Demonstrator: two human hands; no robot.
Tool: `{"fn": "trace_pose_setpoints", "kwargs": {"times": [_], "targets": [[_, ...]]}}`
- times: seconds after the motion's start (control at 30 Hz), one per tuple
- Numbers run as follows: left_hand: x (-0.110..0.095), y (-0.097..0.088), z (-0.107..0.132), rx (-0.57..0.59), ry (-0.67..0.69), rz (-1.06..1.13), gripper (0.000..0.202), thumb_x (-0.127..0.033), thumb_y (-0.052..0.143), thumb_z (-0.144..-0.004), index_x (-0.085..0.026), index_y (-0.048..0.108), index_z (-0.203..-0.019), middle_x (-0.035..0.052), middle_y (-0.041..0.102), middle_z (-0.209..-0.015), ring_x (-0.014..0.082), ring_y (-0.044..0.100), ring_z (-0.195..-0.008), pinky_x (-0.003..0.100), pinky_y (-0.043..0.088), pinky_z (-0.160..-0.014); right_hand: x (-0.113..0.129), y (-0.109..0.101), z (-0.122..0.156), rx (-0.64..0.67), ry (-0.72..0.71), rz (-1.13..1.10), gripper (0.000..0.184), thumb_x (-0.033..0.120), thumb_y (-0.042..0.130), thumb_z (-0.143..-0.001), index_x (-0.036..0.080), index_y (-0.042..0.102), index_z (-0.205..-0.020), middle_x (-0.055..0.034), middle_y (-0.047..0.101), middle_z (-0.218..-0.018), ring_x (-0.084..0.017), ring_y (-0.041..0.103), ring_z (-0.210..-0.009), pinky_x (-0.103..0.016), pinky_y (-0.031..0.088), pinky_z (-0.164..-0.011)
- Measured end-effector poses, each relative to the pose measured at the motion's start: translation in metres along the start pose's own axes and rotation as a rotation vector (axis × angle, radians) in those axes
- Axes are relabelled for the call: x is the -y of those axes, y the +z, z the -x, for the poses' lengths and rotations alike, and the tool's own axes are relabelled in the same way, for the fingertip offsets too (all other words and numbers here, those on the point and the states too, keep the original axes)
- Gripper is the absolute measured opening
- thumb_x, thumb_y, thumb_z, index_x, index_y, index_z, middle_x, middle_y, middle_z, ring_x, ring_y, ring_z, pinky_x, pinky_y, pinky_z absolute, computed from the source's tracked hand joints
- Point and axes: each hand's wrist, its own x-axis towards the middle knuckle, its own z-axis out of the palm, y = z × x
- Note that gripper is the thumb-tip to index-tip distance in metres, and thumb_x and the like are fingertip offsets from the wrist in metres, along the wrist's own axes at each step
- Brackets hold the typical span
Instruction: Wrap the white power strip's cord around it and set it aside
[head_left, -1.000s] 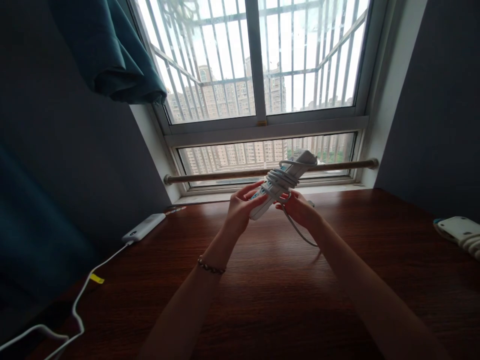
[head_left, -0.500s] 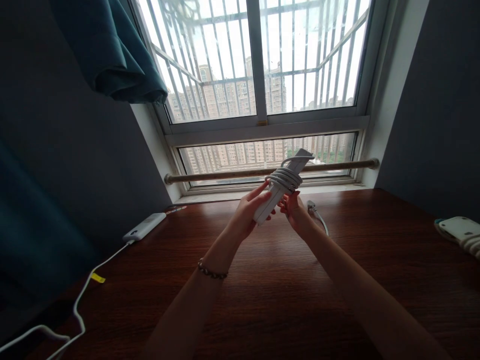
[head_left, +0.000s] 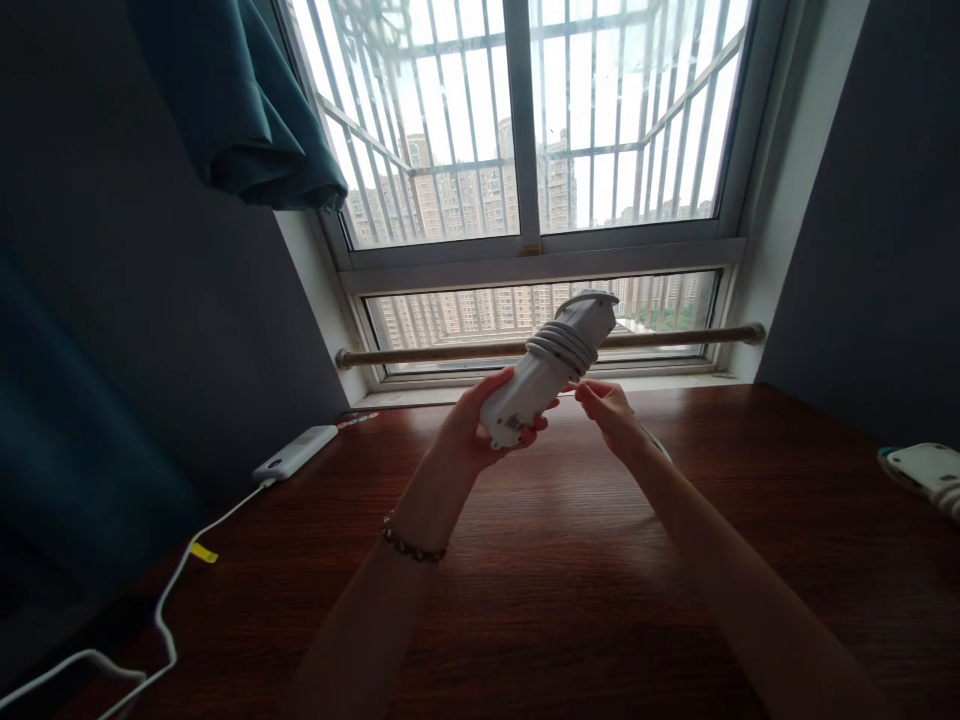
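— The power strip (head_left: 541,378) was up off the desk (head_left: 570,600), tilted with its far end toward the window (head_left: 525,150). The left hand (head_left: 480,425) had its grip closed around the lower end, fingers curled under and thumb on top.

— And the cord (head_left: 561,347)?

— It sat in several tight turns around the upper half of the strip. The right hand (head_left: 611,412) was just beside the strip, its grip pinched shut on the loose tail of the cord, which ran down behind the wrist toward the desk.

— How would that be handled well?

— Judging from the picture, the left hand needed to keep the strip steady while the right kept the tail taut, so that each turn lay flat next to the others rather than crossing them. Slack would likely let the coils slide toward the end.

— Anything else nearby?

— A white power bank (head_left: 295,452) lay far left on the desk with a cable (head_left: 169,610) trailing forward, and a white device (head_left: 926,468) sat at the right edge.
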Motion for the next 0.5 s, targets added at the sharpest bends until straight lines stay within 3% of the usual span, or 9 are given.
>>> {"fn": "trace_pose_setpoints", "kwargs": {"times": [0.17,0.3,0.4,0.5], "targets": [[0.004,0.014,0.005,-0.010,-0.056,0.083,0.048,-0.046,0.055,-0.078,-0.008,0.058,-0.108,0.0185,0.065,-0.092,0.0164,0.057,-0.064,0.024,0.045,-0.048,-0.008,-0.001,0.000,-0.070,-0.009,0.110,0.051,0.063,0.060,-0.071,0.013,0.059,-0.063,0.0013,0.028,-0.051,-0.010,0.021,-0.051,-0.026,0.018,-0.050],[0.009,-0.001,-0.010,-0.140,0.027,0.092,0.042,-0.043,0.057,-0.079,-0.006,0.062,-0.099,0.0164,0.066,-0.087,0.0151,0.058,-0.064,0.021,0.045,-0.049,-0.006,-0.004,-0.003,-0.033,-0.016,0.342,0.051,0.062,0.054,-0.077,0.013,0.062,-0.066,0.0003,0.032,-0.052,-0.011,0.028,-0.052,-0.026,0.022,-0.052],[0.015,-0.015,-0.023,-0.341,0.214,-0.160,0.042,-0.044,0.065,-0.073,-0.007,0.065,-0.093,0.0126,0.067,-0.081,0.0155,0.058,-0.060,0.023,0.043,-0.047,0.003,-0.002,-0.003,0.063,0.007,0.602,0.040,0.050,0.057,-0.078,0.014,0.063,-0.063,-0.0003,0.036,-0.051,-0.011,0.033,-0.053,-0.027,0.022,-0.053],[0.023,-0.024,-0.030,-0.579,0.510,-0.636,0.048,-0.046,0.074,-0.063,-0.012,0.067,-0.097,0.0100,0.069,-0.084,0.0205,0.061,-0.071,0.028,0.046,-0.061,0.019,0.000,0.001,0.121,0.038,0.871,0.023,0.033,0.061,-0.076,0.014,0.065,-0.064,-0.0030,0.046,-0.053,-0.014,0.040,-0.055,-0.029,0.022,-0.054]]}}
